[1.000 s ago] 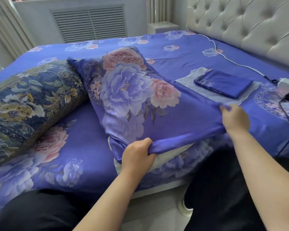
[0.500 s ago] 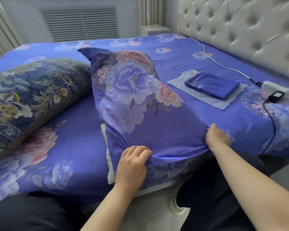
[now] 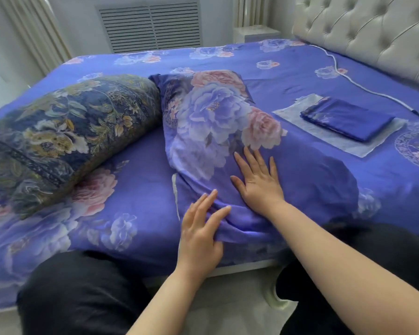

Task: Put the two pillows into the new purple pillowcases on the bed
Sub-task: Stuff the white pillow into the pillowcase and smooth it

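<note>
A pillow inside a purple flowered pillowcase (image 3: 218, 122) lies on the bed's near side, its open end toward me. A thin white strip of pillow shows at the case's left edge. My right hand (image 3: 258, 180) lies flat on the case with fingers spread. My left hand (image 3: 201, 226) rests with straight fingers on the bunched near edge of the case. A second pillow in a dark blue and gold flowered cover (image 3: 65, 131) lies to the left. A folded purple pillowcase (image 3: 346, 118) sits on a clear wrapper to the right.
The bed (image 3: 121, 180) has a purple flowered sheet. A tufted cream headboard (image 3: 373, 32) stands at the right. A white cable (image 3: 353, 81) runs along the sheet near it. A vent panel and a small white stand are behind the bed. My dark-clothed knees are at the bed's edge.
Both hands have let go of the pillowcase's open end and now lie flat on it. The pillow has dropped flat onto the bed.
</note>
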